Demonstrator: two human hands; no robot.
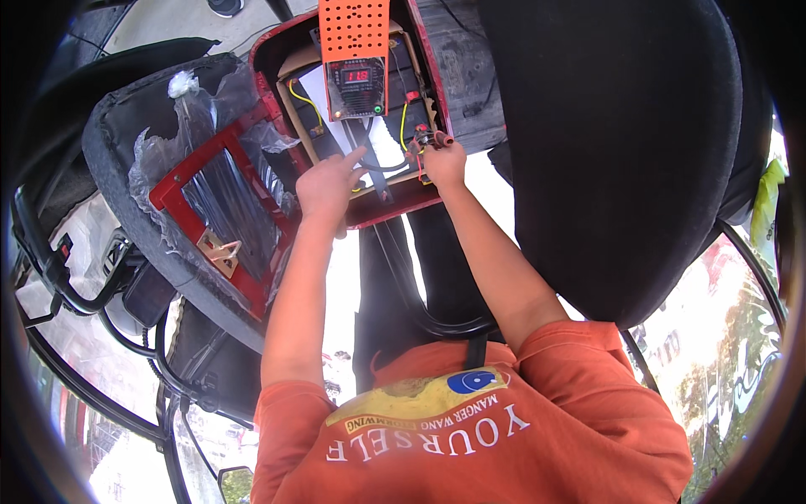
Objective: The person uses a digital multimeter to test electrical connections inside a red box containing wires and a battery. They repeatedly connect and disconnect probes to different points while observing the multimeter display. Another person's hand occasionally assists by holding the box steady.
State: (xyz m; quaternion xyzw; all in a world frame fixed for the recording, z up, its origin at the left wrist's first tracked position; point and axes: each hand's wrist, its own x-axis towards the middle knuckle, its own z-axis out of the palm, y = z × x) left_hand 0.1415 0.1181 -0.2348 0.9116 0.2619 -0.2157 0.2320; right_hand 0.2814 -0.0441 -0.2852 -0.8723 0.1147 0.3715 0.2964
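My right hand (447, 165) is closed around a dark clip with red parts (437, 139), held at a battery's wired end inside a red compartment. A yellow wire (404, 122) runs down close to it. My left hand (326, 186) rests at the compartment's near left edge, index finger stretched toward black cables (359, 134); its other fingers are partly hidden. Above both hands lies an orange perforated battery tester (355, 63) with a lit red display. Beneath it, dark batteries (304, 113) stand in a cardboard lining, with white paper (317, 88) among them.
The raised seat (117, 139) leans open on the left, its red metal frame (180, 214) and torn clear plastic showing. A large black padded seat (621, 151) fills the right. Black handlebars (84, 298) stand at the lower left. A curved black bar (445, 326) crosses near my body.
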